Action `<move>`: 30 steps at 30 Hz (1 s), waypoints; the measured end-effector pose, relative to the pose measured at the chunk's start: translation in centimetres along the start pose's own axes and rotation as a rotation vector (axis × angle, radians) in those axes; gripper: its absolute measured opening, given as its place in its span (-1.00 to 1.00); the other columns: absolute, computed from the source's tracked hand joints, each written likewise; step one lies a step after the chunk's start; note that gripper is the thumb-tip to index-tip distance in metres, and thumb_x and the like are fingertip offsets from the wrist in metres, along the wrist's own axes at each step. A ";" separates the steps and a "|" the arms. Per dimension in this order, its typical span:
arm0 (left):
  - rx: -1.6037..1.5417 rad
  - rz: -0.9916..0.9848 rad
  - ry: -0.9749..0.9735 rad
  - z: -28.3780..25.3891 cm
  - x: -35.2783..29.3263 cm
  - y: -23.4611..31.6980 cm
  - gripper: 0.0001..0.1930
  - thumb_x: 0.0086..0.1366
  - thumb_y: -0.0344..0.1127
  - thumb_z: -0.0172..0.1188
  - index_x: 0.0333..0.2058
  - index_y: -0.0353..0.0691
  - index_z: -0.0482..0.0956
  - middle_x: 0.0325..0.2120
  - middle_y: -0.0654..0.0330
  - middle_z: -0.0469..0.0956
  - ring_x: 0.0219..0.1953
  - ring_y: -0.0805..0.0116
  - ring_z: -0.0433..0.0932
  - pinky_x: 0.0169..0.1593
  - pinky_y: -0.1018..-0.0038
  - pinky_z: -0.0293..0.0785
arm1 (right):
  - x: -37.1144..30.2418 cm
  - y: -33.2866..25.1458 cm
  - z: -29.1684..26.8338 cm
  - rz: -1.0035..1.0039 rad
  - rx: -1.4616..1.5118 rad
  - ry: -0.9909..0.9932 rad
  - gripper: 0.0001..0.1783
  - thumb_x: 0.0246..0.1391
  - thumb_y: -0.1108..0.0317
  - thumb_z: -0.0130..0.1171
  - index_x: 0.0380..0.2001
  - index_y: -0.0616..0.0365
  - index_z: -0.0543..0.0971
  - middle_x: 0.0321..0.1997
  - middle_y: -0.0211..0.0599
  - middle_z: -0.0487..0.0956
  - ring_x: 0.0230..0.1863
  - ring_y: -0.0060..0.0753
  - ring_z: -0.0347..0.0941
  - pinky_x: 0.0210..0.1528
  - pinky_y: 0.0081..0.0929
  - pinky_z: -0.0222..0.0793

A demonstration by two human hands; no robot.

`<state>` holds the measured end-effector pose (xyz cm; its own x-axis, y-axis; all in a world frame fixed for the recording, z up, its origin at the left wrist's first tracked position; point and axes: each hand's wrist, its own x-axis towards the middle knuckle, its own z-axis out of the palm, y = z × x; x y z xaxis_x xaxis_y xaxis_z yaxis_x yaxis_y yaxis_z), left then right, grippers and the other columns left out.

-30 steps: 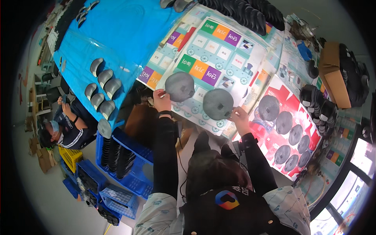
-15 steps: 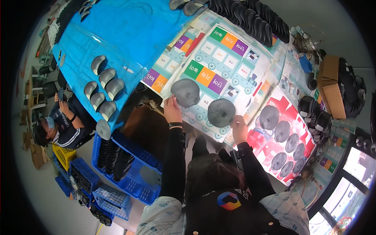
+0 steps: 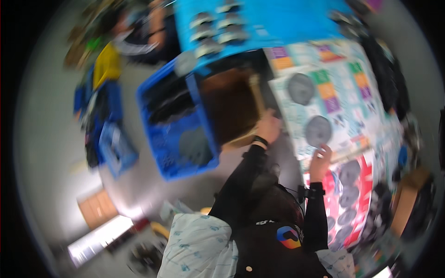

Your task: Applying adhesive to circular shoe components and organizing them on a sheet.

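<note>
Two round dark-grey pads lie on a printed sheet (image 3: 289, 116) with coloured squares: an upper pad (image 3: 301, 88) and a lower pad (image 3: 318, 131). My right hand (image 3: 321, 162) has its curled fingers at the near edge of the lower pad and seems to pinch it, though blur softens the contact. Off the sheet, my left hand (image 3: 269, 127) is beside the rim of an open brown box (image 3: 241, 140). Its fingers are smeared by motion, and whether they hold anything does not show. The upper pad has no hand on it.
Left of the box stands a blue crate (image 3: 160, 160) with stacked dark pieces. Curved dark pieces (image 3: 206, 34) sit in rows on a blue tabletop (image 3: 296, 21). More grey pads (image 3: 348, 172) lie on a red-and-white sheet. A person (image 3: 146, 39) is at the far left.
My view has swung left. My left hand has let go of the upper pad and moved left to the brown box. My right hand stays by the lower pad.
</note>
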<state>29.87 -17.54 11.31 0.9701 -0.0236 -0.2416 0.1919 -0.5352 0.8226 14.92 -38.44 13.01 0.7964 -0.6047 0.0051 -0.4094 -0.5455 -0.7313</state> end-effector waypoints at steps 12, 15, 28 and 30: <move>0.054 -0.715 0.124 -16.5 -40.1 -30.6 -0.30 0.28 0.11 0.13 0.21 -0.33 0.41 0.16 -0.23 0.45 0.18 -0.14 0.48 0.32 0.11 0.30 | -15.9 -12.9 2.4 -0.202 0.388 -0.932 -0.84 0.31 0.44 0.07 -0.08 0.17 0.52 -0.17 -0.40 0.57 -0.29 -0.61 0.51 -0.33 -0.66 0.38; -0.086 -1.168 0.526 -20.3 -48.9 -39.0 -0.11 0.22 0.16 0.18 0.37 -0.27 0.13 0.22 -0.23 0.35 0.25 -0.19 0.40 0.30 -0.01 0.30 | -23.7 -17.9 4.1 -0.337 0.379 -1.193 -0.84 0.28 0.47 0.10 -0.09 0.17 0.52 -0.20 -0.40 0.58 -0.27 -0.59 0.53 -0.29 -0.66 0.41; 0.270 -1.656 1.056 -38.7 -71.7 -81.5 -0.36 0.08 0.05 0.22 0.00 -0.28 0.31 -0.07 -0.02 0.39 0.01 -0.01 0.56 0.24 -0.21 0.18 | -54.7 -22.7 22.3 -1.003 -0.569 -1.635 -0.90 0.18 0.48 0.22 -0.23 0.21 0.61 -0.30 -0.23 0.67 -0.33 -0.38 0.62 -0.31 -0.51 0.51; 0.286 -1.687 1.033 -39.8 -74.4 -87.9 -0.36 0.08 0.05 0.23 -0.01 -0.28 0.32 -0.08 -0.03 0.39 0.01 -0.02 0.56 0.26 -0.23 0.16 | -59.4 -23.4 26.2 -0.705 -0.700 -1.746 -0.90 0.17 0.51 0.22 -0.23 0.24 0.61 -0.33 -0.24 0.67 -0.33 -0.44 0.63 -0.28 -0.54 0.51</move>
<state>-53.25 64.88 -22.56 -0.4061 0.9056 -0.1223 0.9119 0.4102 0.0093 -11.17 25.47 11.96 0.1808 0.6476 -0.7402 0.3825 -0.7397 -0.5537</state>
